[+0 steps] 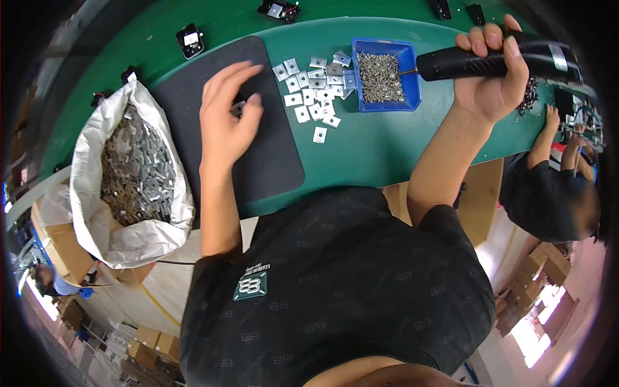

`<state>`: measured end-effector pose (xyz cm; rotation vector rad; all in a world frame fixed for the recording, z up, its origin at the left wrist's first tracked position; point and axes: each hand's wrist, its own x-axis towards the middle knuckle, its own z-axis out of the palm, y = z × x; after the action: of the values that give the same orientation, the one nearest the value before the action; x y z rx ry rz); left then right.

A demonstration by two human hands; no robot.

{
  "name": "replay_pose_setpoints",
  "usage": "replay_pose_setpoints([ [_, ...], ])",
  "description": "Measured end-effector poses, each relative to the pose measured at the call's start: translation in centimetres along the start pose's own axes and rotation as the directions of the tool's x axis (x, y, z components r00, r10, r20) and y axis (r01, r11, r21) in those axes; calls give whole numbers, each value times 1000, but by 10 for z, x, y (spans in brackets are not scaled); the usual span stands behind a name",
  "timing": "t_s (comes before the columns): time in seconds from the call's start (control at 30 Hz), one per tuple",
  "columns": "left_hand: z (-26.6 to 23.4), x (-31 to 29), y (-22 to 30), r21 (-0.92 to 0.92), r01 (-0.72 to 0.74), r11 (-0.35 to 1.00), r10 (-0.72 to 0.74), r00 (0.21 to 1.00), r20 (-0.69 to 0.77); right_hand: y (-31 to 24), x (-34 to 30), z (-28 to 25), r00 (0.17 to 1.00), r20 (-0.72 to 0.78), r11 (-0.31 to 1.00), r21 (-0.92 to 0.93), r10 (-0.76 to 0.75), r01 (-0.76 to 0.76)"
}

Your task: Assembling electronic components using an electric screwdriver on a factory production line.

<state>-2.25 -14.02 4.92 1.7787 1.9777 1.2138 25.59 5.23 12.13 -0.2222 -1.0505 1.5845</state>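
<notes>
My right hand (493,71) grips a black electric screwdriver (464,62), held almost level. Its thin bit points left over the rim of a blue bin (414,100), reaching the small silver screws (379,77) inside. Above the dark grey mat (274,158) is my left hand (225,116), its fingers curved and its thumb apart from them. A small black part (238,108) shows between the thumb and palm; most of it is hidden by the hand. Right of the mat lie several loose silver square plates (308,97), each with a hole.
A white sack (87,187) full of metal clips (138,171) stands left of the mat. Black housings (190,40) lie along the far side of the green table (361,138). Dark screws (529,97) are piled at right, near another person (548,193). Cardboard boxes (480,193) stand below the table edge.
</notes>
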Motion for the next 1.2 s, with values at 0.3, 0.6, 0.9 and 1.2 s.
replay_pose_setpoints([
  [0.3, 82, 38, 73, -163, -281, 946, 306, 939, 155, -1, -18, 18, 1000, -29, 1000, 2, -4, 4],
  [0.6, 122, 44, 75, -308, -245, 919, 302, 941, 154, -11, -20, 7, 999, -40, 999, 12, -35, 36],
  [0.9, 136, 44, 69, -280, -289, 915, 325, 942, 89, -22, -29, 5, 990, -19, 991, -17, -136, 136],
  [1.2, 130, 45, 73, -301, -230, 926, 285, 946, 154, -20, -33, 4, 991, -15, 990, 43, -132, 133],
])
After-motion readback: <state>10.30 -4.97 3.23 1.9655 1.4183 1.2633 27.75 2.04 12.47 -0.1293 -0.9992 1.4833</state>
